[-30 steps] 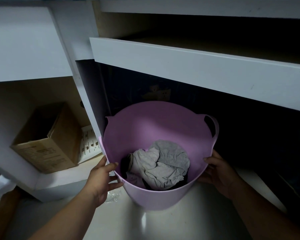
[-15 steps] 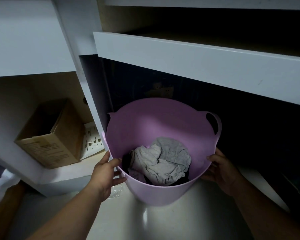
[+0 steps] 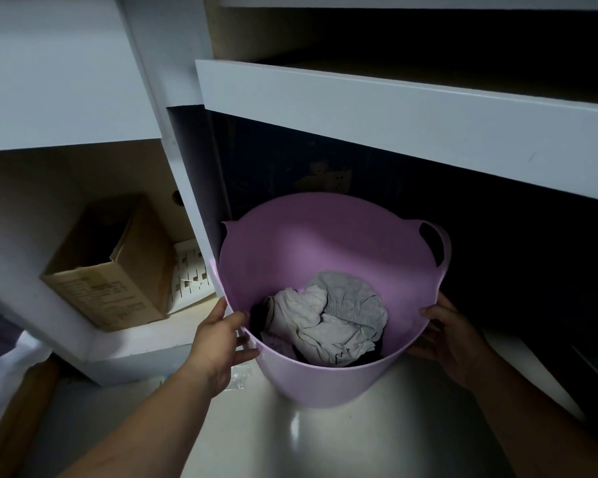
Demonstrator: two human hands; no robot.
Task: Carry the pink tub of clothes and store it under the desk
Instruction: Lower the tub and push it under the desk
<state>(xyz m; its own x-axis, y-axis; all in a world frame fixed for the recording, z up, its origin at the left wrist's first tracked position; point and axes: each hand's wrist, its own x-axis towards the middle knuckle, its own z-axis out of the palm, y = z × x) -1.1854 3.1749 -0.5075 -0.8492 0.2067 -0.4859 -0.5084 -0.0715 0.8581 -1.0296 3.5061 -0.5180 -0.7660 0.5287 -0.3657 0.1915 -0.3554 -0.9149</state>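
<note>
Pink tub stands on the pale floor, its far side in the dark opening under the desk. Grey clothes lie crumpled inside. Left hand and right hand press its near rim from either side, fingers apparently curled round the wall. A box sits on the left shelf.

The cardboard box carries printed lines on its side, too blurred to read.
</note>
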